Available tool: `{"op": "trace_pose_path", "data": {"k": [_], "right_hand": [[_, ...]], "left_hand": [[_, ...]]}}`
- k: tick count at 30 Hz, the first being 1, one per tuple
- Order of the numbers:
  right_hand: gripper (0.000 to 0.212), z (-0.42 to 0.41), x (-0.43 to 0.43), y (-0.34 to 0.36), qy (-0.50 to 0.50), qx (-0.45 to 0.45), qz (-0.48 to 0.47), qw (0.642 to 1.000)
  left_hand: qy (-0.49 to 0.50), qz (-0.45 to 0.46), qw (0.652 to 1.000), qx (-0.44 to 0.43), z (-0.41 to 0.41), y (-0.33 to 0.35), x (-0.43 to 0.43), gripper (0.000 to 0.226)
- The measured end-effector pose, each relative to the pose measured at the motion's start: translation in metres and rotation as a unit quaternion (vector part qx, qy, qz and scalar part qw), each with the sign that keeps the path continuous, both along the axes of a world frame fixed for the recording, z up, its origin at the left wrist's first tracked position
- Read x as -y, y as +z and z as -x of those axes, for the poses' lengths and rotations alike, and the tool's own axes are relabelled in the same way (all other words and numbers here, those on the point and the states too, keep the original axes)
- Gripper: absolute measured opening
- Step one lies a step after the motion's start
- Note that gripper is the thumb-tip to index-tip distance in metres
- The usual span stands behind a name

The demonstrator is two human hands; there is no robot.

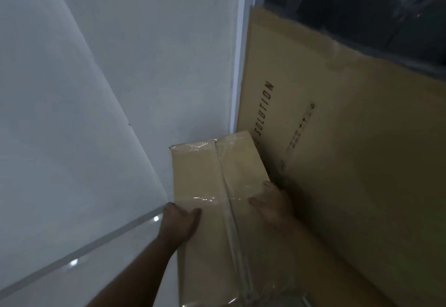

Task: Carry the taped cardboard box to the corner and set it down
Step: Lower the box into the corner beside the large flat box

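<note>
**Now at the corner, box gripped from both sides**

Here, a taped cardboard box (217, 198), long and flat-topped, with clear tape running down its centre seam and across both ends. Pushed far end first into the corner, that end close against the white wall (149, 65). Clasped on its left edge by the left hand (179, 222), thumb laid over the top face, fingers wrapped down the side and hidden. Clasped on the right edge by the right hand (272, 205), thumb likewise on top, fingers curled over the far side. Whether resting on the floor or held just above it, cannot tell. Just to the right, touching or nearly so, a large cardboard sheet (350, 150) printed with "SOLUTION", leaning upright. Behind that, dark plastic wrapping (362, 5). To the left, a glossy white floor (72, 270) meeting the wall.
</note>
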State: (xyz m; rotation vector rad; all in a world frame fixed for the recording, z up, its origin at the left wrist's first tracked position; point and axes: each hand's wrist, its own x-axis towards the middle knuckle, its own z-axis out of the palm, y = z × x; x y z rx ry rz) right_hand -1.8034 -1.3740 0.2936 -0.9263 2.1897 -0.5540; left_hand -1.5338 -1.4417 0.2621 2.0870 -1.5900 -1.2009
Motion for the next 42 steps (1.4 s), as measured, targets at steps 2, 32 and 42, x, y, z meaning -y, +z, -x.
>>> {"op": "trace_pose_path", "data": {"k": [2, 32, 42], "right_hand": [[0.084, 0.005, 0.001, -0.032, 0.01, 0.003, -0.008, 1.0], [0.057, 0.019, 0.063, -0.352, 0.034, -0.047, -0.043, 0.997], [0.096, -0.008, 0.037, -0.365, 0.018, -0.195, -0.091, 0.976]], "left_hand": [[-0.012, -0.013, 1.0, -0.008, 0.0, -0.034, 0.0, 0.072], [0.039, 0.003, 0.998, -0.058, 0.014, -0.349, -0.005, 0.087], [0.0, 0.013, 1.0, 0.01, 0.016, -0.363, -0.019, 0.106]]}}
